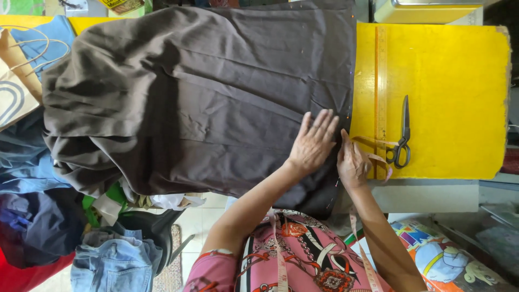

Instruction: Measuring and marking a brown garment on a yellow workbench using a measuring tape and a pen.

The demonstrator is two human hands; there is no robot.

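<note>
Dark brown woven fabric (216, 92) spread over a yellow cutting board (448, 97) — left hand (312, 145) flat, fingers extended, pressing near its edge; right hand (352, 162) loosely curled at that edge. Wooden ruler (380, 81) and black-handled scissors (402, 135) lie just beside.

Cloth (205, 92) lies on table (459, 81), under left fingers (319, 124). Right of right fingers (346, 141): ruler (380, 81), then scissors (401, 135). Tape (373, 157) just beside right fingers.
</note>
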